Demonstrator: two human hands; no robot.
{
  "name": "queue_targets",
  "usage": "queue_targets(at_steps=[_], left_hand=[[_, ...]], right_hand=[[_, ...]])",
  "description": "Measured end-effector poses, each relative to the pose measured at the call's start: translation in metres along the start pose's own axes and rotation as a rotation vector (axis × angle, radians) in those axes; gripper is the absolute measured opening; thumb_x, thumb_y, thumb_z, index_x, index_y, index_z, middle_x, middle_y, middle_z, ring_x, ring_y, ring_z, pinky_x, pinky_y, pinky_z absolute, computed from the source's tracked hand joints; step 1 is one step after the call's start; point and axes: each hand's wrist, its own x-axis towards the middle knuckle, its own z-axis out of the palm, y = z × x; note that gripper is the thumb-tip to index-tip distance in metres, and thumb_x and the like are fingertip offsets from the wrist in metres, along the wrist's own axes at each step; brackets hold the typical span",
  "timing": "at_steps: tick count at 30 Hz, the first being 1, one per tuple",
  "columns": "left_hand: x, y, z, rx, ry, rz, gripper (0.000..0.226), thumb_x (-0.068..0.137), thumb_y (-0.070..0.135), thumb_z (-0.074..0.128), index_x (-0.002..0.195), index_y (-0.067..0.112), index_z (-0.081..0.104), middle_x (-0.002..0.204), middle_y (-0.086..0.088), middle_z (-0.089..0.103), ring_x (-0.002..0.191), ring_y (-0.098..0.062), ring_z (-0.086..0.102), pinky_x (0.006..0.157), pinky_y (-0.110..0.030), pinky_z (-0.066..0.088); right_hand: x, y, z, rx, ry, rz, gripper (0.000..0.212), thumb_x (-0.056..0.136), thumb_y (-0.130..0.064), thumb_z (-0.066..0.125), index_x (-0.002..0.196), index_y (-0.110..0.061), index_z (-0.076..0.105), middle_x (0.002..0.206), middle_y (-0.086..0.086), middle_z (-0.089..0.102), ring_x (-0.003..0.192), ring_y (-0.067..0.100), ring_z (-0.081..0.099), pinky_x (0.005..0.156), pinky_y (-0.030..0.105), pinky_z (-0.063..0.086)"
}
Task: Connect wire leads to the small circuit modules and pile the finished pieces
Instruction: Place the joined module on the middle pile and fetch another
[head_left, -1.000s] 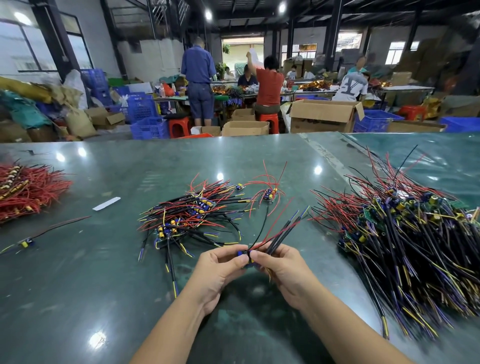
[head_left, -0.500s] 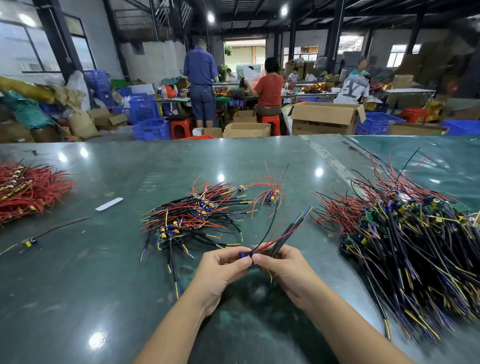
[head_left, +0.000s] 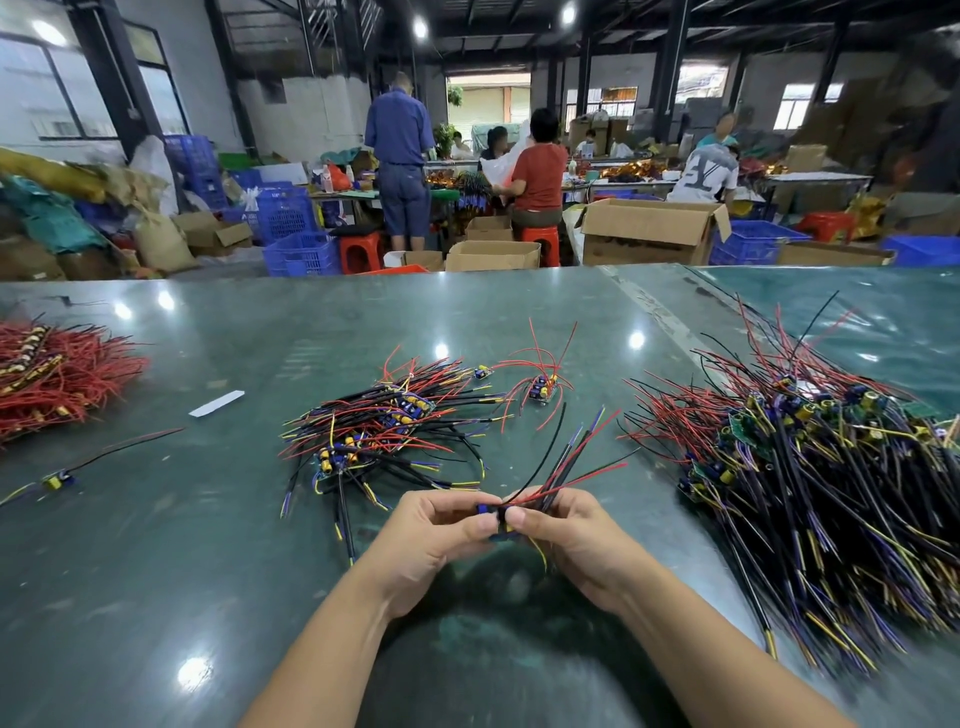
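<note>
My left hand (head_left: 434, 540) and my right hand (head_left: 569, 538) meet thumb to thumb over the green table (head_left: 208, 571). Between them they pinch a small blue circuit module (head_left: 492, 512), mostly hidden by the fingers. Red and black wire leads (head_left: 569, 462) fan up and to the right from it, and a yellow lead hangs below. A middle pile of wired modules (head_left: 382, 428) lies just beyond my hands. A large heap of modules with black, red and yellow leads (head_left: 810, 478) fills the right side.
A heap of red-wired parts (head_left: 57, 371) lies at the far left. One loose module with leads (head_left: 57, 480) and a white strip (head_left: 216, 404) lie at the left. A small red-wired cluster (head_left: 540, 387) sits behind the middle pile. People, cardboard boxes and blue crates stand beyond the table.
Both hands stay together on the module with small finger shifts. The wire leads have swung slightly and now fan more to the right.
</note>
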Motion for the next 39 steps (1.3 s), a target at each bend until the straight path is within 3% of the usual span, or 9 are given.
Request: queue_targets(at_steps=[8,12,17,23,26,29,31,34,39], left_hand=[[0.003,-0.001,-0.004,-0.083,-0.097,-0.031,0.028,0.066,0.008,0.081,0.093,0.006,0.075,0.099,-0.016,0.072,0.092,-0.027,0.069,0.086,-0.039,0.056],[0.005,-0.003,0.0,-0.163,-0.045,-0.03,0.021,0.068,0.004,0.075,0.089,0.006,0.075,0.092,-0.014,0.072,0.084,-0.021,0.069,0.072,-0.03,0.057],[0.009,-0.003,-0.003,-0.218,0.209,0.076,0.018,0.064,0.005,0.072,0.081,0.009,0.077,0.076,-0.005,0.07,0.068,-0.011,0.066,0.064,-0.023,0.056],[0.021,-0.007,-0.019,-0.01,0.714,0.332,0.021,0.082,-0.001,0.068,0.099,0.012,0.07,0.076,0.009,0.072,0.068,0.0,0.064,0.066,-0.012,0.052],[0.022,-0.008,-0.026,0.158,0.837,0.362,0.042,0.087,0.008,0.066,0.128,0.007,0.057,0.108,0.002,0.068,0.089,0.004,0.062,0.079,-0.009,0.047],[0.02,-0.013,-0.025,0.683,0.886,0.3,0.067,0.086,0.012,0.066,0.144,0.004,0.035,0.15,-0.016,0.034,0.138,-0.022,0.033,0.115,-0.028,0.024],[0.016,-0.013,-0.016,0.947,0.86,0.418,0.064,0.082,0.006,0.069,0.14,0.004,0.042,0.153,-0.018,0.027,0.145,-0.029,0.017,0.116,-0.032,0.012],[0.008,-0.008,0.001,1.015,0.643,0.666,0.038,0.078,0.009,0.072,0.115,0.014,0.067,0.131,-0.006,0.056,0.132,-0.023,0.039,0.112,-0.02,0.02],[-0.002,-0.011,0.024,0.703,0.159,0.445,0.029,0.077,0.026,0.068,0.103,0.039,0.066,0.1,0.016,0.062,0.096,0.001,0.059,0.079,-0.01,0.044]], right_hand=[[-0.003,-0.007,0.001,0.015,-0.08,0.037,0.016,0.077,-0.009,0.066,0.09,-0.002,0.069,0.083,0.008,0.071,0.076,0.014,0.066,0.069,0.02,0.051],[0.0,-0.007,0.004,0.076,0.073,0.094,0.016,0.072,-0.013,0.069,0.086,-0.006,0.068,0.074,0.004,0.069,0.065,0.01,0.063,0.061,0.018,0.051],[0.012,-0.016,-0.009,0.423,0.553,-0.121,0.014,0.088,-0.001,0.059,0.08,-0.012,0.059,0.058,-0.006,0.065,0.049,0.002,0.059,0.061,0.018,0.049],[0.011,-0.017,-0.014,0.197,0.785,-0.372,0.014,0.088,-0.007,0.063,0.081,-0.019,0.063,0.061,-0.013,0.067,0.06,-0.003,0.062,0.069,0.02,0.043],[0.011,-0.014,-0.011,0.138,0.685,-0.342,0.013,0.087,-0.007,0.064,0.081,-0.019,0.065,0.064,-0.012,0.068,0.063,-0.001,0.062,0.064,0.019,0.044],[0.01,-0.009,-0.006,-0.005,0.551,-0.303,0.014,0.086,-0.004,0.065,0.083,-0.018,0.066,0.065,-0.01,0.068,0.064,0.0,0.063,0.061,0.013,0.047],[0.008,-0.004,-0.001,-0.104,0.477,-0.294,0.013,0.085,-0.002,0.065,0.084,-0.015,0.067,0.065,-0.009,0.069,0.063,0.0,0.063,0.061,0.011,0.047],[0.005,0.0,0.005,-0.25,0.326,-0.26,0.013,0.086,-0.001,0.065,0.083,-0.014,0.066,0.065,-0.006,0.068,0.064,0.005,0.062,0.065,0.014,0.049],[0.0,0.009,0.011,-0.707,0.137,-0.247,0.02,0.083,-0.005,0.064,0.086,-0.024,0.068,0.083,-0.004,0.072,0.079,0.011,0.064,0.078,0.029,0.051]])
